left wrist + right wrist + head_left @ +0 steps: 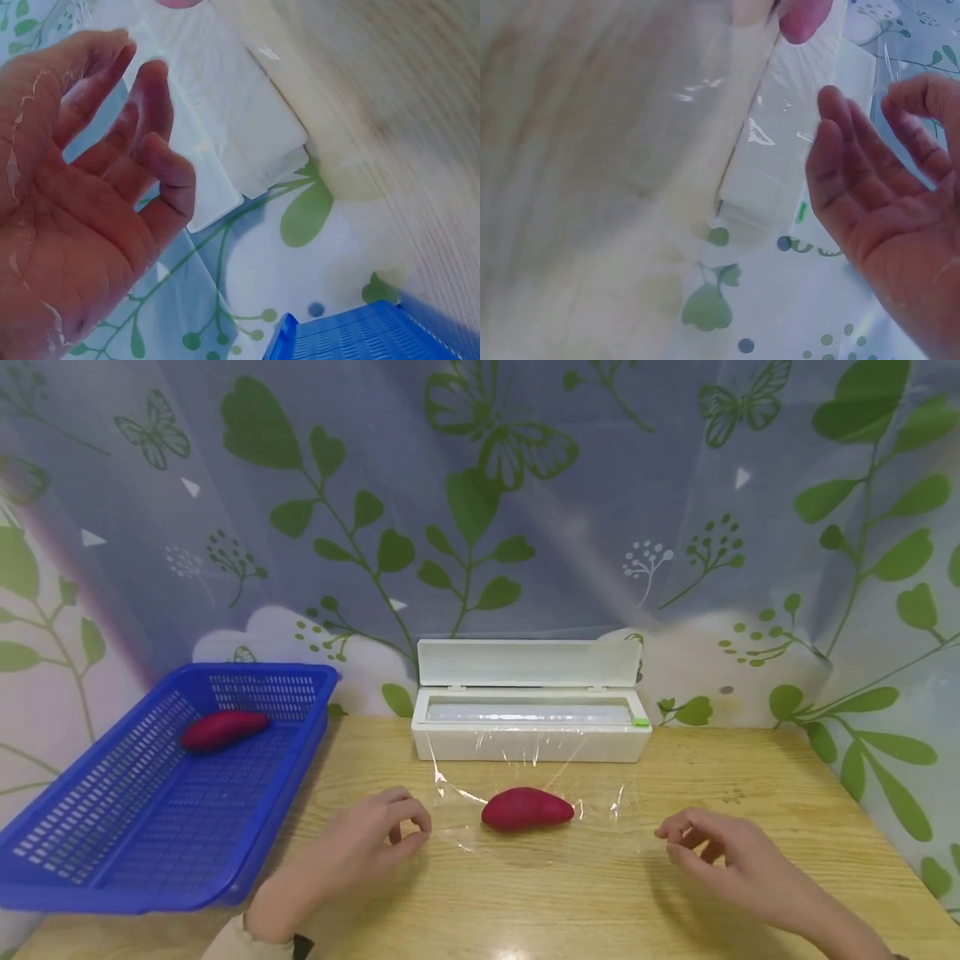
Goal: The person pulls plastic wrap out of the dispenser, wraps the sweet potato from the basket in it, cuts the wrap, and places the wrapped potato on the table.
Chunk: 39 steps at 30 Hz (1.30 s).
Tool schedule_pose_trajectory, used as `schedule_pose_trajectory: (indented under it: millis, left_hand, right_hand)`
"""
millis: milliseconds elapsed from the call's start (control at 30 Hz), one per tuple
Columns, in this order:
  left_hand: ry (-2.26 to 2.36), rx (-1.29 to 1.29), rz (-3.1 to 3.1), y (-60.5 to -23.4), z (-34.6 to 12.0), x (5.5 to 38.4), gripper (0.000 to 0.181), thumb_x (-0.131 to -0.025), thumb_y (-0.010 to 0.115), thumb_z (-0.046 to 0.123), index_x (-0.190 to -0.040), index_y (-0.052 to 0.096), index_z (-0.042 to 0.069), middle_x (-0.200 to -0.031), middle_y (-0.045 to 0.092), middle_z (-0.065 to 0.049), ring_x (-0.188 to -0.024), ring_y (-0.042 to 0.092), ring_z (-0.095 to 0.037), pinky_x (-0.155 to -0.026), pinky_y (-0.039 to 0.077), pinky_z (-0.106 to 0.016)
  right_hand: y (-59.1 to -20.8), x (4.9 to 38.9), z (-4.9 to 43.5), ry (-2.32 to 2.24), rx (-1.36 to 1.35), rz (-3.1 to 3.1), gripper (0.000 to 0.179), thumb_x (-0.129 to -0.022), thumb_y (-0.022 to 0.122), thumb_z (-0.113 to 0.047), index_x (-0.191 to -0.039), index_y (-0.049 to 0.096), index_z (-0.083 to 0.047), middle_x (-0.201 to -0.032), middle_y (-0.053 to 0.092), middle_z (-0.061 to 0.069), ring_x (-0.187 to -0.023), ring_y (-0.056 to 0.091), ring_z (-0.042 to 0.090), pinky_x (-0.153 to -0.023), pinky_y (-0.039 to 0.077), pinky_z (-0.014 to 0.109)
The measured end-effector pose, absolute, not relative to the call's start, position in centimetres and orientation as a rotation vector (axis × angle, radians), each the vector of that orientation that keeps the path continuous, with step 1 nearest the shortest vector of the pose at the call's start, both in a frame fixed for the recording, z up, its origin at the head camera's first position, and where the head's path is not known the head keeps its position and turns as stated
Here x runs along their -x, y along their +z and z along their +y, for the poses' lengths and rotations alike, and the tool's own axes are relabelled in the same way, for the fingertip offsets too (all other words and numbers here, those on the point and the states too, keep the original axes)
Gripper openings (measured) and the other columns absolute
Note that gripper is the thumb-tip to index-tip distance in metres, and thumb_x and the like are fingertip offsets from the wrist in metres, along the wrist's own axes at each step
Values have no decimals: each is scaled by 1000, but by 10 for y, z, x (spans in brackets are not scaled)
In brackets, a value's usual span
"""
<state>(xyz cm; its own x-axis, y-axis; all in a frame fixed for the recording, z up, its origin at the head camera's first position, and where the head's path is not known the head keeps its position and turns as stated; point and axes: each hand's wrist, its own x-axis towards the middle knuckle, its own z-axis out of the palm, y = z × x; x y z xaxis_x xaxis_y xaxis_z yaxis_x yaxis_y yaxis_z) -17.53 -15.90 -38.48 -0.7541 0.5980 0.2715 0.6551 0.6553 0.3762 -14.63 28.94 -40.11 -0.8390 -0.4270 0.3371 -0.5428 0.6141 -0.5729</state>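
A sheet of clear cling film [615, 802] stretches forward from the white film dispenser box [532, 746], whose lid stands up. A dark red sweet potato [527, 810] shows in the middle of the film; whether it lies under or on the film, I cannot tell. To its left, my left hand [375, 833] pinches the film's edge between thumb and forefinger. On the other side my right hand [720, 852] pinches the opposite edge, its remaining fingers loosely bent. Both wrist views show thumb and forefinger tips together; the thin film is hard to make out there.
A blue plastic basket [300, 793] stands at the left of the wooden table [757, 793], with another red sweet potato [223, 729] inside. Behind the box hangs a leaf-patterned cloth [570, 552]. A green slider [640, 722] sits at the box's right end.
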Motion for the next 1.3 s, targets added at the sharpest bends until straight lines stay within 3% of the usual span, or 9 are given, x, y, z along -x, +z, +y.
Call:
schedule_pose_trajectory:
  millis: [300, 433, 600, 800, 1033, 1300]
  left_hand:
    - [-752, 924, -2717, -385, -161, 185, 8, -93, 72, 10, -93, 71, 18, -93, 70, 6, -74, 60, -1, -66, 53, -20]
    - [-808, 870, -2769, -387, -162, 188, 7, -96, 69, 12, -92, 70, 18, -91, 70, 7, -75, 60, -1, -67, 52, -20]
    - [-854, 826, -2814, -390, -164, 193, 8, -95, 67, 10, -91, 69, 17, -87, 69, 7, -75, 61, -2, -67, 55, -24]
    - [-867, 772, -2882, -392, -167, 196, 11, -94, 64, 7, -87, 65, 15, -80, 66, 7, -74, 61, -3, -66, 52, -19]
    - [-842, 774, -2955, -393, -170, 192, 12, -95, 59, 9, -85, 59, 16, -77, 63, 7, -70, 55, -2, -63, 48, -19]
    - [-847, 758, -3071, -394, -170, 187, 14, -98, 54, 12, -86, 57, 18, -72, 55, 10, -64, 48, -3, -59, 41, -21]
  right_hand:
    - [-382, 166, 268, 1049, -607, -2692, 11, -97, 68, -10, -97, 67, -21, -78, 71, -6, -64, 66, 3, -52, 49, 24]
    - [-375, 183, 256, 1150, -504, -2746, 2, -100, 65, -17, -99, 66, -17, -86, 73, 2, -66, 70, 8, -55, 53, 26]
    - [-370, 205, 240, 1336, -415, -2732, 12, -101, 64, -19, -103, 64, -8, -99, 70, 12, -73, 74, 13, -61, 61, 33]
    - [-374, 224, 225, 1507, -321, -2699, 18, -101, 62, -19, -106, 62, -2, -111, 66, 21, -81, 77, 24, -65, 64, 37]
    - [-382, 239, 216, 1591, -213, -2694, 16, -101, 57, -15, -107, 60, -1, -111, 67, 24, -87, 78, 28, -67, 64, 36]
    - [-389, 252, 203, 1535, -159, -2727, 16, -98, 57, -14, -104, 62, 0, -101, 72, 21, -78, 77, 24, -66, 64, 36]
